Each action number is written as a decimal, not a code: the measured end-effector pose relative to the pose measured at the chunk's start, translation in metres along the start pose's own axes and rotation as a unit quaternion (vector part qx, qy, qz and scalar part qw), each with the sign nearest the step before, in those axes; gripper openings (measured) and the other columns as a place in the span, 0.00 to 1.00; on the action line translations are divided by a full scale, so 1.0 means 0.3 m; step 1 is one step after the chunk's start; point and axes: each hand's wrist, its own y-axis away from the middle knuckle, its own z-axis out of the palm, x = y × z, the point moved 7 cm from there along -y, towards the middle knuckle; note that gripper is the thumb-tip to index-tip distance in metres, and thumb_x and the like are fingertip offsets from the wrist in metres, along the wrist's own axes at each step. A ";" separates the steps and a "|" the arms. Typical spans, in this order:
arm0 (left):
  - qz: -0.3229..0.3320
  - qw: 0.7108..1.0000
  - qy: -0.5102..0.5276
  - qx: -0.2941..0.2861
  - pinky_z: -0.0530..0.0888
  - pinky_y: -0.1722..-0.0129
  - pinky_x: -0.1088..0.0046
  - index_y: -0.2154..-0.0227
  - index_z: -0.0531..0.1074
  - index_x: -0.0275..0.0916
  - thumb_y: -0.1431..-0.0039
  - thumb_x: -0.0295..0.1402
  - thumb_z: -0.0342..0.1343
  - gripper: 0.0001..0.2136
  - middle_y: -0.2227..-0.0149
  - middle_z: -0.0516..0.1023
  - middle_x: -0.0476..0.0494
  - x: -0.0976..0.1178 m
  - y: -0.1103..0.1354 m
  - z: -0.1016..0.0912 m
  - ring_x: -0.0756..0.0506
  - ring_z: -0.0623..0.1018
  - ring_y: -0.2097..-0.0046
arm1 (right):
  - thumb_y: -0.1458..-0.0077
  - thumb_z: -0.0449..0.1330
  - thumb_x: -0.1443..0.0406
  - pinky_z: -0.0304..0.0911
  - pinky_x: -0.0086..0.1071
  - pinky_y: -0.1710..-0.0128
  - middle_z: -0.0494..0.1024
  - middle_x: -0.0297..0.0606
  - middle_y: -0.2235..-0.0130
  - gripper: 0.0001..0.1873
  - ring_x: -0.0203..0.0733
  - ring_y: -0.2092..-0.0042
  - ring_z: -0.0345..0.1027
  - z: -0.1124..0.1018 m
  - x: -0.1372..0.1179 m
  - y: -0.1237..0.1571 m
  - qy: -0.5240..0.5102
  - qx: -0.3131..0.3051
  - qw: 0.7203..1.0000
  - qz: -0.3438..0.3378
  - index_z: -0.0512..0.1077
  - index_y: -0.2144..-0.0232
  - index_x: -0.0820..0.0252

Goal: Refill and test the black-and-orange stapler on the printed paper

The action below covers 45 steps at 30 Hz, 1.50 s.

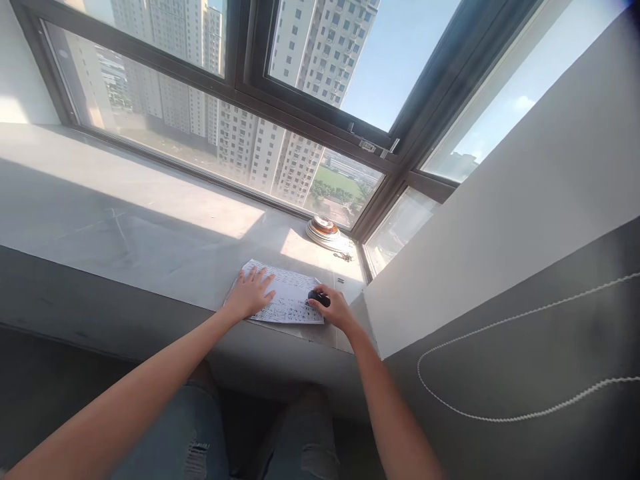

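Observation:
A white sheet of paper [287, 293] with dark printed marks lies on the window ledge. My left hand [249, 293] rests flat on its left part, fingers spread. Over the right part of the paper, my right hand [334, 307] is closed around a small black rounded object [319, 298]. The object is held low at the paper, and its underside is hidden, so I cannot tell exactly what kind it is.
A stack of pale round dishes with an orange-brown piece on top [325, 230] stands by the window corner. Small dark bits [343, 256] lie in front of it. A white wall [480, 200] closes off the right side, and a beaded cord [480, 328] hangs there.

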 end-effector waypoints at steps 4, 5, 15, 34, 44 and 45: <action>0.002 1.000 0.010 0.006 0.44 0.28 0.40 0.26 0.56 0.45 0.29 0.52 0.40 0.33 0.23 0.49 0.40 -0.003 0.003 -0.003 0.31 0.47 0.24 | 0.38 0.58 0.46 0.64 0.36 0.61 0.82 0.43 0.60 0.23 0.50 0.58 0.73 -0.006 0.033 -0.025 0.017 0.015 1.000 0.020 0.79 0.58 0.56; 0.003 1.000 0.012 0.006 0.44 0.28 0.40 0.26 0.56 0.45 0.29 0.52 0.40 0.33 0.23 0.49 0.40 -0.004 0.003 -0.003 0.31 0.47 0.24 | 0.38 0.57 0.46 0.63 0.36 0.62 0.82 0.42 0.61 0.23 0.49 0.59 0.73 -0.012 0.052 -0.023 0.015 0.030 0.999 0.033 0.79 0.59 0.56; 0.006 0.999 0.033 0.020 0.42 0.28 0.39 0.27 0.58 0.44 0.29 0.51 0.41 0.32 0.24 0.51 0.40 -0.002 0.006 -0.006 0.29 0.48 0.24 | 0.39 0.57 0.46 0.65 0.37 0.60 0.82 0.42 0.62 0.23 0.50 0.60 0.73 -0.041 0.065 0.023 -0.002 0.023 0.999 0.042 0.81 0.63 0.57; 0.008 1.000 0.022 0.006 0.42 0.28 0.39 0.26 0.56 0.44 0.28 0.52 0.39 0.33 0.23 0.49 0.39 0.001 0.009 -0.007 0.30 0.47 0.23 | 0.29 0.41 0.57 0.51 0.33 0.72 0.72 0.39 0.74 0.27 0.42 0.72 0.62 0.012 0.083 -0.049 0.169 -0.008 0.982 0.081 0.66 0.78 0.56; 0.006 1.000 0.011 0.015 0.42 0.28 0.39 0.27 0.56 0.45 0.29 0.52 0.39 0.33 0.23 0.50 0.40 -0.001 0.006 -0.001 0.31 0.47 0.24 | 0.31 0.43 0.61 0.54 0.36 0.65 0.79 0.43 0.68 0.27 0.47 0.65 0.68 0.023 0.065 -0.042 0.247 -0.019 0.963 0.102 0.74 0.77 0.57; 0.006 1.000 0.008 0.013 0.43 0.28 0.39 0.27 0.56 0.44 0.29 0.52 0.38 0.33 0.23 0.50 0.39 -0.001 0.005 -0.001 0.30 0.47 0.24 | 0.31 0.44 0.62 0.55 0.37 0.63 0.80 0.43 0.68 0.27 0.47 0.65 0.69 0.028 0.060 -0.044 0.257 -0.017 0.961 0.099 0.74 0.78 0.57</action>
